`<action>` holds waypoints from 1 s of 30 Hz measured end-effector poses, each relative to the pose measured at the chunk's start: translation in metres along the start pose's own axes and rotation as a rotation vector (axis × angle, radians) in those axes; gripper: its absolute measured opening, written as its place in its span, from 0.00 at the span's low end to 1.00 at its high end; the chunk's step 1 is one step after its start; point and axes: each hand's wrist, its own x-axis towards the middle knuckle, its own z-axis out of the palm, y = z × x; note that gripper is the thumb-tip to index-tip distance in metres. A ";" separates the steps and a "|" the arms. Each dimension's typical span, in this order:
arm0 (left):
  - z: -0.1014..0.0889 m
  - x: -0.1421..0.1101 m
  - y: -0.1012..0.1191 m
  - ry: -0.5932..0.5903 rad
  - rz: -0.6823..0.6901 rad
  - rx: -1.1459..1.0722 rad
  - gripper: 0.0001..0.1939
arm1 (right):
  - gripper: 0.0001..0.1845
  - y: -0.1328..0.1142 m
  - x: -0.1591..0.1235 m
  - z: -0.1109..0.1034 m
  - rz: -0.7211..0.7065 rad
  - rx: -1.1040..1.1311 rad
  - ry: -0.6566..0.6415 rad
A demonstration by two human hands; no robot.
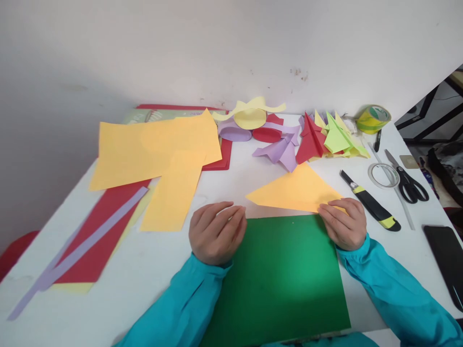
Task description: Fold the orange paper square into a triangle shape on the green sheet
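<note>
A green paper sheet (285, 270) lies flat on the white table (152, 270) in front of me. My left hand (216, 233) rests at its upper left corner with fingers curled together, touching the edge. My right hand (343, 222) sits at the upper right corner, fingers bent down onto the tip of an orange paper triangle (294, 190) that lies just beyond the green sheet. Both arms wear teal sleeves.
Orange sheets (155, 149) and red paper (97, 231) with a lilac strip (83, 241) lie left. Folded paper shapes (318, 137) and paper rings (249, 123) stand at the back. A utility knife (371, 205), tape rings (382, 174), scissors (407, 180), a tape roll (373, 118) and a dark phone (446, 258) lie right.
</note>
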 end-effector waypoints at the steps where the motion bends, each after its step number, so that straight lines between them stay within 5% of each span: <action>1: 0.000 0.000 0.000 0.004 -0.009 0.003 0.13 | 0.13 0.000 0.000 0.001 -0.007 0.003 -0.003; 14: 0.005 -0.001 0.049 -0.117 0.059 -0.197 0.11 | 0.08 -0.028 0.000 0.006 -0.150 0.126 -0.109; 30: 0.007 -0.005 0.060 -0.185 0.148 -0.294 0.09 | 0.08 -0.044 0.008 0.009 -0.203 0.176 -0.142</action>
